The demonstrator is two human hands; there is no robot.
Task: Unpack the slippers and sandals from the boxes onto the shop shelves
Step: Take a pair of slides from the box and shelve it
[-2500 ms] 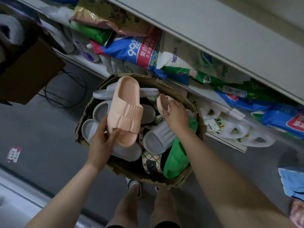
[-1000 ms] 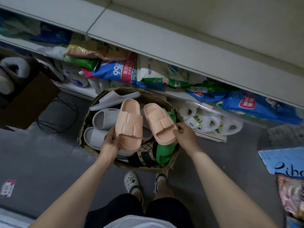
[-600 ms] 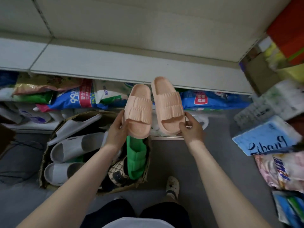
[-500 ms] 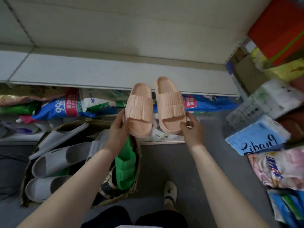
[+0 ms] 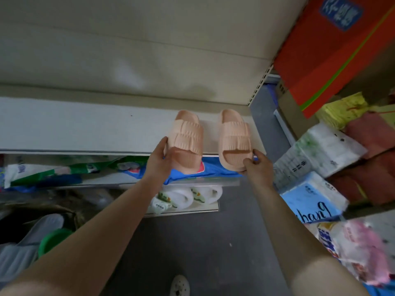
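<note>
grey slippers and a green slipper lie in the cardboard box at lower left. the white shelf board runs open from the left as far as the pair. the left hand grips the left peach slipper by its side, thumb on the edge. the right peach slipper sits just beside it, a gap between them, close to the board's right end. the right hand pinches its near end. both slippers reach over the board, their near ends jutting past the front edge. tissue packs crowd the right.
</note>
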